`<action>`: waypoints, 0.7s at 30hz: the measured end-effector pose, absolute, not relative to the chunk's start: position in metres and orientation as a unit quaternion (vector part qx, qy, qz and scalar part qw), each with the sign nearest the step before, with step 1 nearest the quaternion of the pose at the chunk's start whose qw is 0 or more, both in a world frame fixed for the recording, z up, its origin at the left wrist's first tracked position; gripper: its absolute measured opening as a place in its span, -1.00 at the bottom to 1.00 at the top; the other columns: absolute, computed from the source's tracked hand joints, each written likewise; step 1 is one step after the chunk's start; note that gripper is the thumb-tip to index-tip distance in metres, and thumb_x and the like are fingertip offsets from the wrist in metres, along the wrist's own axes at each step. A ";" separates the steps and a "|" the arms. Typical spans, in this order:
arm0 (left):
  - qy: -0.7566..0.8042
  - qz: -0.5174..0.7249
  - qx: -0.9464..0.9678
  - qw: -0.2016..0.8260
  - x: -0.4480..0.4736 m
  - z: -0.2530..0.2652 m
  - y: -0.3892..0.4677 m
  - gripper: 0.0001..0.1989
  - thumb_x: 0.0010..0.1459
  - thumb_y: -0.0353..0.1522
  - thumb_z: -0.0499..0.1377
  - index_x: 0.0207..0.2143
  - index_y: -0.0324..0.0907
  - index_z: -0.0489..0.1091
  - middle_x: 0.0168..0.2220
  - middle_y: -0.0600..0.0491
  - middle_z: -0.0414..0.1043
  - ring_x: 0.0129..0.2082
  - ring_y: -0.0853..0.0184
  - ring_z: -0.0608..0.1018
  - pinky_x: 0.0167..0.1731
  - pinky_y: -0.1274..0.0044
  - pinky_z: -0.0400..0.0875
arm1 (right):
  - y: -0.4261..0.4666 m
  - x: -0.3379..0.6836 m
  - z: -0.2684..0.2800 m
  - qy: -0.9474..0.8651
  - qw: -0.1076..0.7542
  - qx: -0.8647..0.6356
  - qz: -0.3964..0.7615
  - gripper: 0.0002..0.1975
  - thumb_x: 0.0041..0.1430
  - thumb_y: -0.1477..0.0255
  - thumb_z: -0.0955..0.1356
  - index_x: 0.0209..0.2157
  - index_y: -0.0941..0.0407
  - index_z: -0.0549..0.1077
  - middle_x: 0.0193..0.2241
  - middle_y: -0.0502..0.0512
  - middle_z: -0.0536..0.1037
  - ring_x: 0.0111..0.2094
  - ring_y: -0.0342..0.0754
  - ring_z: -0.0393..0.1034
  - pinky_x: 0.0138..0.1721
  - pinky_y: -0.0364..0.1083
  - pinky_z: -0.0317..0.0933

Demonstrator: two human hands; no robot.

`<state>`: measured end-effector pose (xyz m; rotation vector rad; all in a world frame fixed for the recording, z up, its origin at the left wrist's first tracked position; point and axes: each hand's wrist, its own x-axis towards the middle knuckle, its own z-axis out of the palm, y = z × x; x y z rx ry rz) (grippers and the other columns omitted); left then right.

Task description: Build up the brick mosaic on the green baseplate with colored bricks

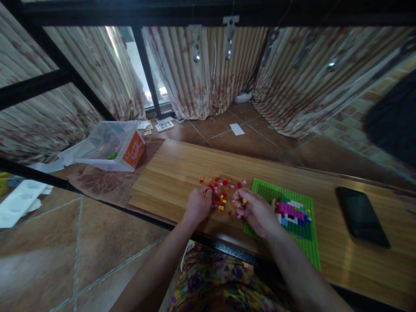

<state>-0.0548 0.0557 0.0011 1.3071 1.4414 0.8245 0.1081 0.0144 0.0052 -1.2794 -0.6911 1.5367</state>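
Observation:
Small loose toy bricks (222,183) in red, orange, pink and yellow lie in a pile on the wooden table. My left hand (199,203) rests at the pile's left side, its fingers curled together; whatever they hold is hidden. On the opposite side, my right hand (256,212) is closed in a pinch, with a yellow toy brick (244,200) showing at its fingertips. Partly behind that hand and forearm lies a green baseplate (307,249). A patterned brick picture (290,213) in magenta, white, blue and teal is built on it.
A black phone (362,216) lies on the right part of the wooden table (175,167). At the table's left end stands a clear plastic bin (107,143) with an orange label and a few bricks inside. Striped curtains (208,73) hang beyond; papers (237,129) lie on the tiled floor.

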 end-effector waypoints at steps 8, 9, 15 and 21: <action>0.520 0.400 0.442 0.612 -0.055 -0.011 0.045 -0.79 -0.02 -0.29 0.12 -0.63 -0.20 0.38 -0.68 0.17 0.23 -0.62 0.46 0.33 -0.49 0.59 0.35 | 0.018 0.099 -0.010 -0.649 0.207 -0.687 0.252 -0.83 0.06 0.37 0.31 -0.31 0.05 0.51 -0.51 0.00 0.54 -0.48 -0.11 0.38 -0.40 -0.14 0.15; 0.512 0.405 0.437 0.619 -0.056 -0.015 0.043 -0.79 -0.02 -0.29 0.13 -0.62 -0.20 0.38 -0.66 0.16 0.26 -0.60 0.46 0.35 -0.45 0.58 0.36 | 0.019 0.098 -0.010 -0.661 0.185 -0.687 0.238 -0.84 0.08 0.37 0.30 -0.31 0.05 0.51 -0.46 0.01 0.56 -0.44 -0.10 0.40 -0.39 -0.14 0.15; 0.534 0.386 0.456 0.598 -0.055 -0.029 0.036 -0.77 -0.01 -0.26 0.12 -0.55 -0.22 0.45 -0.55 0.09 0.39 -0.50 0.43 0.43 -0.41 0.59 0.35 | 0.022 0.096 -0.004 -0.717 0.112 -0.663 0.184 -0.82 0.18 0.38 0.25 -0.32 0.05 0.49 -0.29 0.06 0.55 -0.26 -0.07 0.41 -0.28 -0.14 0.13; 0.537 0.350 0.486 0.594 -0.054 -0.019 0.036 -0.75 -0.01 -0.23 0.13 -0.56 -0.22 0.44 -0.67 0.13 0.30 -0.62 0.46 0.32 -0.60 0.63 0.18 | 0.014 0.093 0.009 -0.748 0.142 -0.626 0.172 -0.81 0.23 0.39 0.21 -0.31 0.08 0.44 -0.31 0.05 0.52 -0.26 -0.10 0.38 -0.26 -0.17 0.11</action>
